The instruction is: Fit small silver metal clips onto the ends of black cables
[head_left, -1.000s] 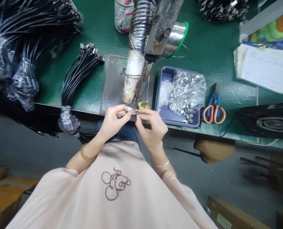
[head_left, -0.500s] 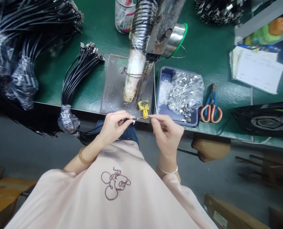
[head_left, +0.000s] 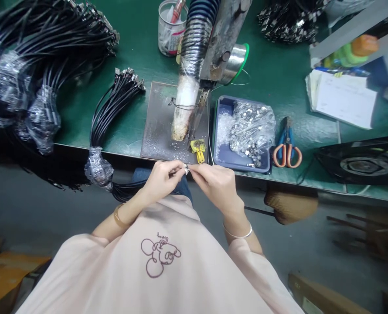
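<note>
My left hand (head_left: 163,181) is closed in a pinch on the end of a thin black cable (head_left: 172,174), just in front of the bench edge. A small whitish, shiny piece (head_left: 186,170) shows at its fingertips. My right hand (head_left: 218,185) meets it there, thumb and forefinger pressed together at that piece; what they hold is too small to make out. Just beyond the fingers a yellow clip with a sponge (head_left: 198,151) lies on a dark plate (head_left: 156,131). A plastic-wrapped bundle of black cables (head_left: 115,104) lies to the left, its tail hanging toward my lap.
Above the plate hangs a flexible duct (head_left: 197,48) beside a metal arm (head_left: 225,37) with a solder spool (head_left: 235,63). Rightward are a blue tray (head_left: 217,150) of bagged metal parts, orange-handled pliers (head_left: 288,146) and a black fan-like device (head_left: 360,163). More cable bundles (head_left: 46,109) lie at left.
My right hand has moved left, from beside the yellow clip to my left fingertips, closing the gap between the hands. The camera view has shifted slightly.
</note>
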Motion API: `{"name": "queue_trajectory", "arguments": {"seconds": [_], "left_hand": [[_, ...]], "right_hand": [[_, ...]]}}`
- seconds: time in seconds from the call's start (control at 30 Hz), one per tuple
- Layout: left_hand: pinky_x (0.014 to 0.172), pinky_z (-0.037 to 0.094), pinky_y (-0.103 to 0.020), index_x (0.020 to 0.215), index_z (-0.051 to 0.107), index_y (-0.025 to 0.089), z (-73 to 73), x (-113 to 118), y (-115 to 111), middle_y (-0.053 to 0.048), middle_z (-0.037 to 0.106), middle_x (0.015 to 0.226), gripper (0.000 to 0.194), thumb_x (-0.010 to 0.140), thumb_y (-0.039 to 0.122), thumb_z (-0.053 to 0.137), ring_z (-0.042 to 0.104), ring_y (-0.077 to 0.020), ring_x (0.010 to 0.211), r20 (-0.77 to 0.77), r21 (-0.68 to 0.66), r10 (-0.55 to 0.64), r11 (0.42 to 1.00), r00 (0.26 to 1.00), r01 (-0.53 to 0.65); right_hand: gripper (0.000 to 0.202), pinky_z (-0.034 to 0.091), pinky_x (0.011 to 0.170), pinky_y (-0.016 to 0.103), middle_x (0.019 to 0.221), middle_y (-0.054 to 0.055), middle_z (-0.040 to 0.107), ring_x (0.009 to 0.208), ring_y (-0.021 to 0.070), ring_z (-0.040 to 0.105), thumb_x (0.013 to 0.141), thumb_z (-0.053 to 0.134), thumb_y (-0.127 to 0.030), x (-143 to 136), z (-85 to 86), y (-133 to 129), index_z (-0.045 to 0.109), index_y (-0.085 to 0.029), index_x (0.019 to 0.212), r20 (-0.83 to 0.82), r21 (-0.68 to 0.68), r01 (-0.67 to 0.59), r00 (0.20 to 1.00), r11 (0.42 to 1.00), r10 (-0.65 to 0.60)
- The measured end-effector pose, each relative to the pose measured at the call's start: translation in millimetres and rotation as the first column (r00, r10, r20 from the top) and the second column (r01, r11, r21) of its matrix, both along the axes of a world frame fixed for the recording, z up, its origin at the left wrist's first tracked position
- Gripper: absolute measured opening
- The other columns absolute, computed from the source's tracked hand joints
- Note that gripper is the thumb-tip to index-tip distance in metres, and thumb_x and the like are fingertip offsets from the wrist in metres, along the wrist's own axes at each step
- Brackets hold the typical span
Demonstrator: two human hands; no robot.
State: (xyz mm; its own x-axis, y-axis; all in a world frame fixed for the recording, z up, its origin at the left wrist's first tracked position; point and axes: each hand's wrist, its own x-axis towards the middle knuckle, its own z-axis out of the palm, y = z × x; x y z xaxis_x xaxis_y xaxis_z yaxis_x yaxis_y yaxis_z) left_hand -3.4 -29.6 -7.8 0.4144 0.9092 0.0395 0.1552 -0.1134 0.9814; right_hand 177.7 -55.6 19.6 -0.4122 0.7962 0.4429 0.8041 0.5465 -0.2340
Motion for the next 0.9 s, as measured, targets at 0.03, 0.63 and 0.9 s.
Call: {"name": "queue_trajectory", "arguments": {"seconds": [0.03, 0.63, 0.9], "left_hand": [[0.054, 0.036, -0.022, 0.073, 0.061, 0.016, 0.8, -0.5, 0.9, 0.003, 0.058, 0.056, 0.025, 0.091, 0.033, 0.064, 0.047, -0.0089, 0.051, 0.081, -0.132, -0.023, 0.991, 0.996, 0.034], [0.046, 0.014, -0.023, 0.064, 0.074, 0.013, 1.8, -0.1, 12.6, 0.005, 0.047, 0.046, 0.034, 0.059, 0.043, 0.090, 0.027, -0.0032, 0.046, 0.313, -0.569, -0.001, 0.800, 0.950, 0.188], [0.049, 0.024, -0.023, 0.060, 0.073, 0.014, 5.5, 3.5, 12.0, 0.005, 0.046, 0.046, 0.042, 0.062, 0.054, 0.088, 0.034, -0.0056, 0.049, 0.310, -0.498, 0.053, 0.860, 0.949, 0.115]], "right_hand": [[0.021, 0.041, 0.056, 0.025, 0.067, 0.000, 0.074, 0.052, 0.0113, 0.061, 0.102, 0.053, -0.018, -1.6, -0.5, -0.3, 0.068, -0.020, 0.088, -0.004, 0.038, -0.013, 1.000, 0.999, 0.013], [0.011, 0.045, 0.068, 0.032, 0.079, 0.006, 0.074, 0.068, 0.0209, 0.063, 0.084, 0.063, -0.030, 79.2, -15.8, 40.8, 0.069, -0.022, 0.080, -0.050, -0.430, 0.399, 0.885, 0.810, -0.462], [0.013, 0.044, 0.066, 0.030, 0.081, 0.005, 0.075, 0.064, 0.0186, 0.060, 0.081, 0.064, -0.034, 79.2, -8.4, 43.1, 0.069, -0.022, 0.082, -0.107, -0.564, 0.280, 0.908, 0.777, -0.405]]}}
